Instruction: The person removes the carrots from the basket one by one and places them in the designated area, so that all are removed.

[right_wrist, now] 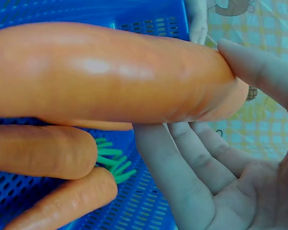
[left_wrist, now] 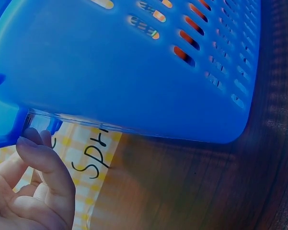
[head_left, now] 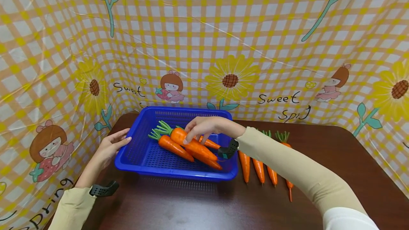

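A blue plastic basket (head_left: 179, 172) with slotted walls stands on the table at centre-left. At its left end my left hand (head_left: 110, 147) grips the rim, thumb on top; the left wrist view shows curled fingers (left_wrist: 50, 165) at the rim's edge. Over the basket's inside, my right hand (head_left: 202, 127) holds a thick orange carrot (right_wrist: 110, 72) between thumb and fingers, near its broad end. Below and beside that one lie other carrots (head_left: 174, 148) with green stem tops, on the basket's floor. The right hand hides part of them.
To the basket's right, several more carrots (head_left: 258, 170) lie side by side on the dark brown table (head_left: 322, 173), partly behind the right forearm. A checked cloth (head_left: 271, 56) with sunflowers hangs at the back and sides, close behind the basket.
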Available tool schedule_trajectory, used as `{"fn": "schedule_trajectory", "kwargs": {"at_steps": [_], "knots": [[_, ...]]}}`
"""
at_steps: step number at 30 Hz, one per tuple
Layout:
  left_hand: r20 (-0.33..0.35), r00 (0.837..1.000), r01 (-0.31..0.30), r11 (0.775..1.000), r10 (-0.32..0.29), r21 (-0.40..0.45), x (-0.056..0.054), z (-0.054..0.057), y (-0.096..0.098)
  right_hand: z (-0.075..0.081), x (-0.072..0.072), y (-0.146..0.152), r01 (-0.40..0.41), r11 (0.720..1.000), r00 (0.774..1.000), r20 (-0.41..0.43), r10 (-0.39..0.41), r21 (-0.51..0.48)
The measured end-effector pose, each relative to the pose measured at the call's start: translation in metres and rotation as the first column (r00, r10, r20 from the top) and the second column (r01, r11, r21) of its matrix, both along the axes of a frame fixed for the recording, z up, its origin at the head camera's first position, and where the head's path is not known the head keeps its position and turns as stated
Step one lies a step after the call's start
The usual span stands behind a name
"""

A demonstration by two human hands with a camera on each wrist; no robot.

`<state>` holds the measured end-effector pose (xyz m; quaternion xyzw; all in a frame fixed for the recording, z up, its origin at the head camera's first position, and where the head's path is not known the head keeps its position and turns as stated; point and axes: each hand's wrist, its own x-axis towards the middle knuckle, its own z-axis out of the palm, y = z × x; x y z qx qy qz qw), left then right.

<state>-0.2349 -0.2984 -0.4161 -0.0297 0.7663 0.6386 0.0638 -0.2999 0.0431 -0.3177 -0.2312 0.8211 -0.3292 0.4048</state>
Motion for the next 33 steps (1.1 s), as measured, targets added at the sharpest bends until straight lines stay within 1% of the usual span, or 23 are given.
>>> {"fn": "schedule_trajectory", "kwargs": {"at_steps": [6, 16, 26, 33], "knots": [[-0.004, 1.000, 0.015, 1.000, -0.015, 0.000, 0.000, 0.000, -0.002, 0.009, 0.001, 0.009, 0.034, 0.999, 0.999, -0.033, -0.035, -0.027], [-0.002, 1.000, 0.013, 1.000, -0.013, -0.002, 0.002, 0.000, -0.002, 0.023, 0.004, 0.025, 0.074, 0.995, 0.996, -0.044, -0.078, -0.072], [0.005, 1.000, 0.012, 1.000, -0.012, 0.006, 0.002, -0.001, -0.002, 0.030, 0.007, 0.048, 0.112, 0.988, 0.992, -0.052, -0.118, -0.110], [0.006, 1.000, 0.003, 1.000, -0.003, -0.007, 0.003, 0.001, -0.001, 0.036, 0.011, 0.067, 0.151, 0.979, 0.986, -0.054, -0.159, -0.139]]}}
